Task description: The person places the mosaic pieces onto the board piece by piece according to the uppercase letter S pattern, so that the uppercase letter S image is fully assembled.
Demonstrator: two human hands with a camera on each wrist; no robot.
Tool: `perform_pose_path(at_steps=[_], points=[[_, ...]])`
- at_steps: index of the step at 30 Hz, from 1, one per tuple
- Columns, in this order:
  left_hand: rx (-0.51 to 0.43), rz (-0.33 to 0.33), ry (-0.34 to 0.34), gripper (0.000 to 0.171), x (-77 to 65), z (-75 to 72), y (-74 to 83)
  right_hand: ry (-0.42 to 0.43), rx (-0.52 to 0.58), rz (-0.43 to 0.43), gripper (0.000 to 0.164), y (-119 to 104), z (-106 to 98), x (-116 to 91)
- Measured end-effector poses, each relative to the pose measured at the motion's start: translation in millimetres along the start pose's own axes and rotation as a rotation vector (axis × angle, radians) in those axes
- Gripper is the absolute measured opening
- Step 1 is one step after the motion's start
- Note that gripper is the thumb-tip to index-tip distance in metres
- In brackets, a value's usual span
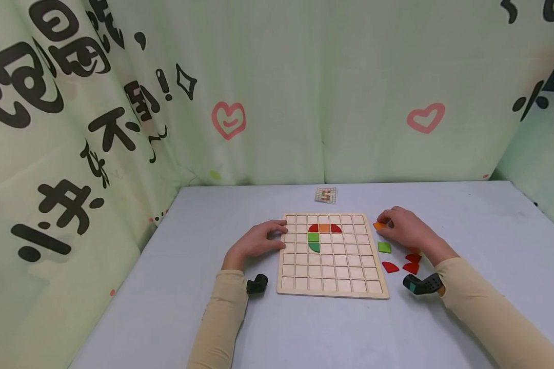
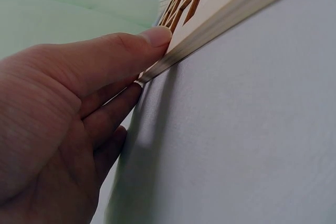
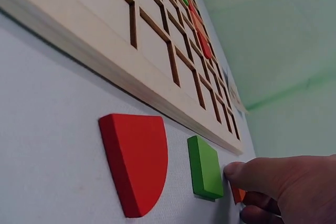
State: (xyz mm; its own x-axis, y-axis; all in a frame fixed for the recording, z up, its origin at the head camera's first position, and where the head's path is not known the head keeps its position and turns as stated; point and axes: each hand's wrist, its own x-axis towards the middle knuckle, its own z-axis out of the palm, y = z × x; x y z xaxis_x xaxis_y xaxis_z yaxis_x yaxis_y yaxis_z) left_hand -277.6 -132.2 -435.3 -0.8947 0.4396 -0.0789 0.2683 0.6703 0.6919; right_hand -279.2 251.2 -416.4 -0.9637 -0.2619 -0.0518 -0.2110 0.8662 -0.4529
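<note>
A square wooden grid board (image 1: 332, 295) lies on the table. Set in its cells are two red quarter-circle tiles (image 1: 335, 228), an orange square tile (image 1: 324, 227), a light green square tile (image 1: 313, 237) and a dark green quarter-circle tile (image 1: 314, 247). My left hand (image 1: 258, 240) rests at the board's left edge, its thumb (image 2: 157, 36) on the rim and the fingers spread along the side. Beyond the right edge, my right hand (image 1: 407, 227) pinches an orange tile (image 3: 237, 192) between thumb and fingers; much of that tile is hidden.
Near the right hand lie a light green square tile (image 1: 384, 247) and several red quarter-circle tiles (image 1: 390, 267), some partly under the forearm. Behind the board is a small printed pattern card (image 1: 325, 195). A pale curtain (image 1: 277, 154) stands along the table's back edge.
</note>
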Motion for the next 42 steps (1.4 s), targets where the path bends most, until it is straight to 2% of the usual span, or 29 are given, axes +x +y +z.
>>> perform_pose_path(at_steps=[12, 18, 23, 30, 42], points=[[0.004, 0.000, -0.011, 0.040, 0.8, -0.8, -0.6, -0.013, -0.043, -0.021, 0.035, -0.9, -0.7, -2.5], [0.009, 0.009, -0.012, 0.041, 1.4, -1.3, -1.0, -0.031, -0.064, -0.074, 0.033, 1.6, -2.3, -3.2], [0.010, 0.011, -0.014, 0.041, 0.4, -2.3, -0.2, -0.014, -0.064, -0.087, 0.031, -0.9, -2.1, -3.7], [0.009, 0.011, -0.010, 0.040, 0.9, -2.4, -0.5, 0.016, -0.005, -0.086, 0.035, -18.1, -3.1, -5.1], [0.001, 0.030, -0.002, 0.038, 0.4, -1.4, -0.5, -0.012, 0.018, -0.193, 0.034, -59.2, 8.8, -10.4]])
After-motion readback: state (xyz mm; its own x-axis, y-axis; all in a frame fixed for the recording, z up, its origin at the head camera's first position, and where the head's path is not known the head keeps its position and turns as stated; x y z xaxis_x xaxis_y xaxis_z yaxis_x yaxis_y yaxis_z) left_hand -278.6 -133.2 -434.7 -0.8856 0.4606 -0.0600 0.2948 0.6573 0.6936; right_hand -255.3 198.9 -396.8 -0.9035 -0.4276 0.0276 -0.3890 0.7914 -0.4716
